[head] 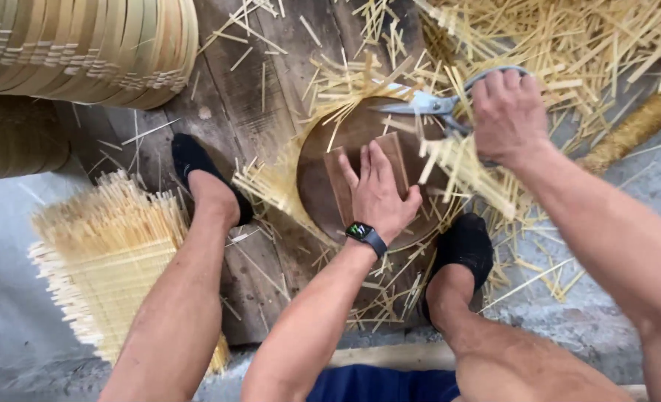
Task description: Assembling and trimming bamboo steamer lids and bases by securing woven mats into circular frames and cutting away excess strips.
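Bamboo: pale cut strips (pixel 494 45) litter the boards and floor, thickest from 12 to 2 o'clock of the block.
Block: round dark wood block (pixel 315 186) at mid-frame, between the two feet in black socks.
Slat: flat brown slat (pixel 343 186) lies on the block, running 12 to 6 o'clock.
Left hand: left hand (pixel 379 195) lies palm down on the slat, fingers straight and close together, pointing to 12 o'clock; black watch (pixel 365 234) on the wrist.
Right hand: right hand (pixel 507 113) at 2 o'clock of the block, fingers curled through the handles of the scissors (pixel 427 103).
Scissors: blades point to 9 o'clock, over the block's far edge; whether they are parted, cannot tell.
Mat: woven strip mat (pixel 114 253) at 9 o'clock.
Baskets: stacked at 10 o'clock (pixel 84 45).
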